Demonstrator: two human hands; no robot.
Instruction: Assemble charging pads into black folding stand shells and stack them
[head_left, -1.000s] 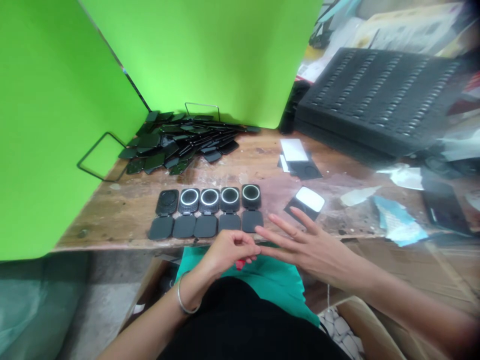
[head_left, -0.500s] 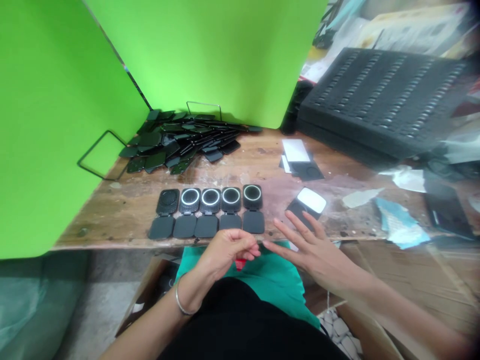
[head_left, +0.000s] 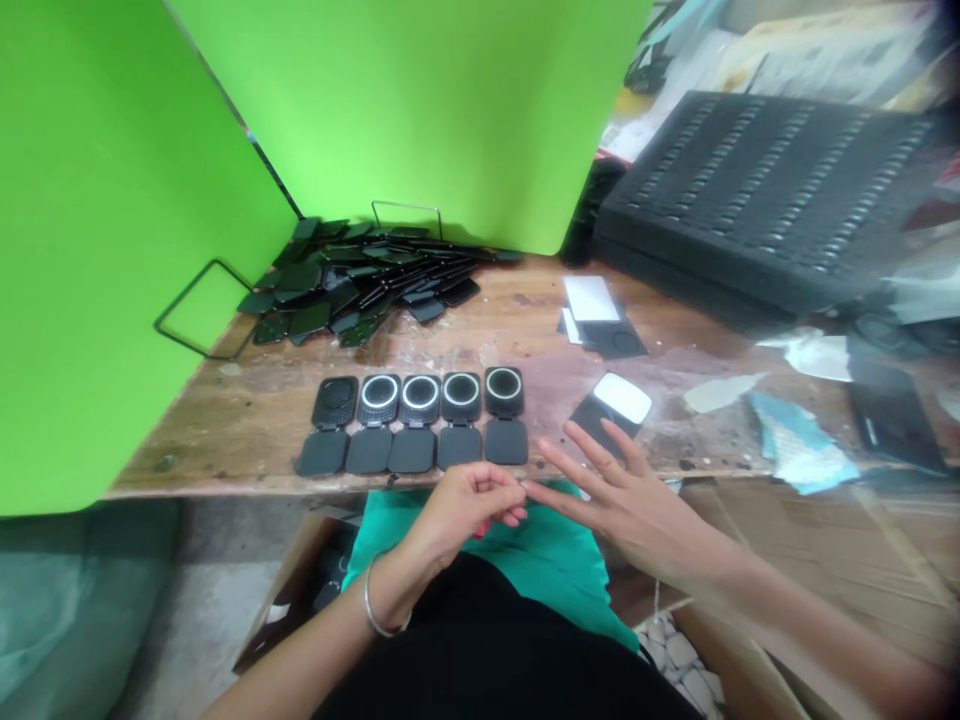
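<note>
My left hand (head_left: 480,505) is pinched closed at the table's front edge; whatever its fingertips may hold is too small to make out. Just to its right, my right hand (head_left: 619,495) has its fingers spread, one fingertip meeting or nearly meeting the left fingertips. Beyond them lies a row of several black hinged folding pads, unfolded flat. Most have a white ring, such as the right-end pad (head_left: 504,392); the left-end pad (head_left: 335,402) shows only a dark face. A black sheet with a white rounded panel (head_left: 622,398) lies beyond my right fingers.
A heap of glossy black plates (head_left: 360,280) lies against the green partition (head_left: 420,110). White and dark cards (head_left: 591,300) rest mid-table. At right stand a large black slotted foam block (head_left: 765,190) and torn blue-white wrapping (head_left: 802,445). Open boxes sit below the table edge.
My left hand has shifted slightly right, bringing its fingertips closer to my right hand. My right hand has barely moved and stays spread. The pads lie as before.
</note>
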